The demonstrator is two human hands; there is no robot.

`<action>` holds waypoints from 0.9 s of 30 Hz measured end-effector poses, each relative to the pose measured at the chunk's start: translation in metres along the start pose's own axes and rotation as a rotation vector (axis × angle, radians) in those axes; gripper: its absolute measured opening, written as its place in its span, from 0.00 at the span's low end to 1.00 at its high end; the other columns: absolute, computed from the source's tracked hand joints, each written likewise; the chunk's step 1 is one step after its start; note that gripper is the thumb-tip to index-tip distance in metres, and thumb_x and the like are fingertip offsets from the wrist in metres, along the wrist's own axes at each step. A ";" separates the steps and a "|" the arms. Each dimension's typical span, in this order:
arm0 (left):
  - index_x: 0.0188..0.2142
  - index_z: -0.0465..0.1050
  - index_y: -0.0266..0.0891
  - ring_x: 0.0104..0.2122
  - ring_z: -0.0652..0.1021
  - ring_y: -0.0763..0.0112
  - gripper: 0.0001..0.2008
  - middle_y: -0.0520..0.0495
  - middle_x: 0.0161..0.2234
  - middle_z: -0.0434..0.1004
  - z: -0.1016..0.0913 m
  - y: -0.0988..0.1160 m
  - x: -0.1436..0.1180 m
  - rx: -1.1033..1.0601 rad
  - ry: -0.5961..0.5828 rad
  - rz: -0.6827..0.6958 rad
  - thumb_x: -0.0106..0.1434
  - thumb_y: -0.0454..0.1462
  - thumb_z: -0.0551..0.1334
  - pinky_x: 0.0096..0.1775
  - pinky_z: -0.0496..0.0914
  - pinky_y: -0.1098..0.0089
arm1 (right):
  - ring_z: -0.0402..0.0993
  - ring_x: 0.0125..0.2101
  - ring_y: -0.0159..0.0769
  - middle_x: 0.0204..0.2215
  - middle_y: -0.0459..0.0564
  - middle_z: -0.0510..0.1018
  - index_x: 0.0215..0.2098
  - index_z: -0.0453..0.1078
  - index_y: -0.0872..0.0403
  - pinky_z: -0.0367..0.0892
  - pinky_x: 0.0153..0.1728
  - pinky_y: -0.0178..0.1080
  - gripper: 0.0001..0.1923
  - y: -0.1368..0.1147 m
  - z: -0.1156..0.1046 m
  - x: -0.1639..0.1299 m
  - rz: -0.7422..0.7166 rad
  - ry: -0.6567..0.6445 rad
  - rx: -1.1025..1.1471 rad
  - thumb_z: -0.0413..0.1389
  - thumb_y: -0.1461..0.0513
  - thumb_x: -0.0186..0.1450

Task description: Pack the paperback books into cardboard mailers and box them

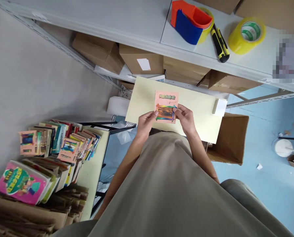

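A small pink book (166,101) with a picture framed in rainbow colours on its cover is held up between both hands. My left hand (146,124) pinches its lower left edge, thumb on the cover. On the opposite edge, my right hand (185,119) grips it the same way, thumb over the picture's border. Beneath the book lies a pale yellow tabletop (201,121). Near its right end sits a small white block-shaped item (220,107), whose kind I cannot make out.
Books (60,135) stand in rows on a side table at left. A shelf overhead carries a tape dispenser (188,24), a box cutter (219,44) and a tape roll (247,34). Below it are cardboard boxes (142,59). An open carton (232,138) stands right of the table.
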State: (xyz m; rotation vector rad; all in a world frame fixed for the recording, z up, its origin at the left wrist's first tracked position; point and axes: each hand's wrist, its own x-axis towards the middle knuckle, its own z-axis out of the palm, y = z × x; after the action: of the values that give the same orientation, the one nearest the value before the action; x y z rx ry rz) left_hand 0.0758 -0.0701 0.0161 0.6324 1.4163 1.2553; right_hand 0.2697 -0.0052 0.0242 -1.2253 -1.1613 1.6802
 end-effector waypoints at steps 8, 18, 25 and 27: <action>0.45 0.91 0.41 0.48 0.89 0.54 0.29 0.45 0.45 0.93 0.011 0.000 -0.009 0.093 0.150 0.111 0.67 0.64 0.76 0.55 0.84 0.58 | 0.77 0.73 0.58 0.67 0.56 0.85 0.67 0.82 0.43 0.77 0.72 0.61 0.34 -0.010 0.017 -0.015 -0.155 0.116 -0.193 0.68 0.34 0.72; 0.61 0.87 0.46 0.63 0.86 0.50 0.32 0.38 0.65 0.87 0.013 0.009 -0.019 0.207 0.074 0.288 0.69 0.63 0.76 0.63 0.83 0.52 | 0.85 0.47 0.47 0.42 0.50 0.88 0.48 0.83 0.47 0.84 0.52 0.50 0.30 -0.011 0.016 -0.002 -0.138 0.114 -0.066 0.67 0.32 0.71; 0.51 0.91 0.42 0.52 0.90 0.51 0.34 0.40 0.50 0.93 -0.003 0.009 -0.002 -0.053 -0.095 -0.044 0.60 0.64 0.81 0.55 0.86 0.54 | 0.88 0.54 0.51 0.52 0.53 0.91 0.56 0.84 0.46 0.86 0.55 0.53 0.32 0.000 0.012 0.001 -0.058 0.015 0.048 0.68 0.32 0.70; 0.50 0.92 0.42 0.48 0.90 0.54 0.34 0.42 0.46 0.94 -0.002 0.005 -0.002 -0.051 -0.033 -0.054 0.56 0.63 0.83 0.51 0.87 0.57 | 0.87 0.59 0.53 0.55 0.54 0.91 0.59 0.84 0.46 0.86 0.59 0.55 0.35 0.005 0.012 0.001 -0.050 0.015 0.014 0.67 0.32 0.70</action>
State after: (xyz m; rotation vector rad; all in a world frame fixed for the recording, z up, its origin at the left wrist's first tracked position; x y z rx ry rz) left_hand 0.0730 -0.0710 0.0206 0.5743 1.3614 1.2297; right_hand 0.2575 -0.0090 0.0213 -1.1884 -1.1604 1.6370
